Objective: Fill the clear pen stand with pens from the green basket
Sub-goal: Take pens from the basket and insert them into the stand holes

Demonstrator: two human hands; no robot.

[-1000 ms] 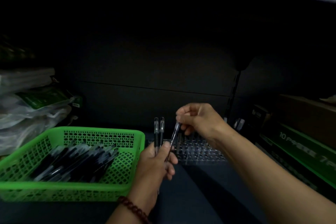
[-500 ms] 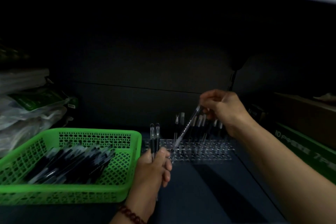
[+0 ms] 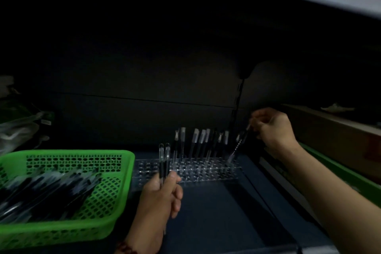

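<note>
The right hand (image 3: 272, 130) has its grip pinched on the top of a pen (image 3: 239, 146), which slants down with its tip at the right end of the clear stand (image 3: 206, 175), beside a row of pens (image 3: 198, 142) standing upright in the stand. The left hand (image 3: 158, 198) closes its grip round two pens (image 3: 164, 163), held upright at the stand's near left side. The green basket (image 3: 82, 152) sits on the dark shelf (image 3: 216, 212) just left of the stand, with loose pens (image 3: 47, 189) heaped in it.
</note>
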